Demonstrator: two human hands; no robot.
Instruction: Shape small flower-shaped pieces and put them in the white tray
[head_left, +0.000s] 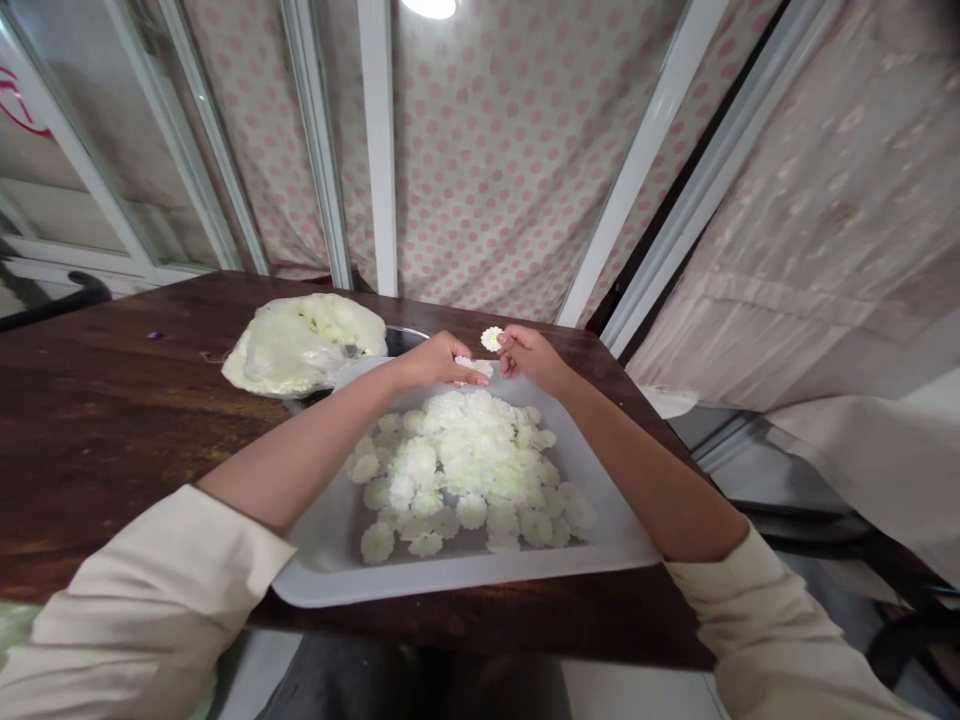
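Over the far edge of a pale plastic tub (465, 578), my left hand (439, 360) grips several white flower heads (474, 369) between thumb and fingers. Just to its right, my right hand (531, 356) pinches a single flower head (491, 339) with a yellowish centre, held clear of the tub. Inside the tub lies a heap of white-green flower heads (480, 450), with others scattered flat around the heap. Both forearms reach across the tub's sides.
A plastic bag full of pale flowers (307, 335) stands at the back left, partly over a dark round bowl (405, 340). All this rests on a dark wooden table (112, 420). Glass panels with a dotted curtain (510, 150) rise behind it. A chair (817, 530) is at the right.
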